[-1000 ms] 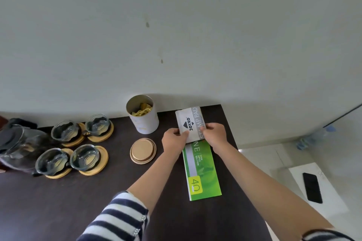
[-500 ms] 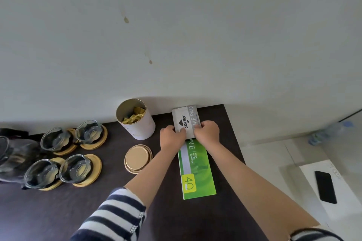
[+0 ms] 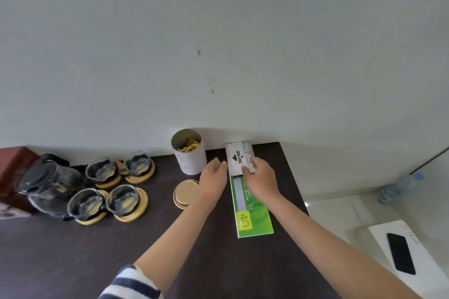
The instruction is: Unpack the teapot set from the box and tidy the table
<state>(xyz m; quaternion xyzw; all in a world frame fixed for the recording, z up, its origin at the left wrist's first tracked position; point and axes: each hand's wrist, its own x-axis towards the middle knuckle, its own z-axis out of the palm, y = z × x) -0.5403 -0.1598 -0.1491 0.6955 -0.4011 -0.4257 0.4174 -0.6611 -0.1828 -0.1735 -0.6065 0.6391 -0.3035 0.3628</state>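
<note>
A grey stamp pad box lies against the wall at the table's back right, partly on a green book. My right hand rests on the box's near right corner, fingers on its top. My left hand hovers just left of the box, fingers apart, holding nothing. A glass teapot with a black lid stands at the far left. Several glass cups sit on round wooden coasters beside it.
An open white tin with yellow packets stands by the wall; its gold lid lies in front. A brown box is behind the teapot. The dark table ends at right; a white box with a phone lies below.
Both hands pushed the grey box back against the wall. My left hand has since let go and drawn slightly left; the right hand stays on the box.
</note>
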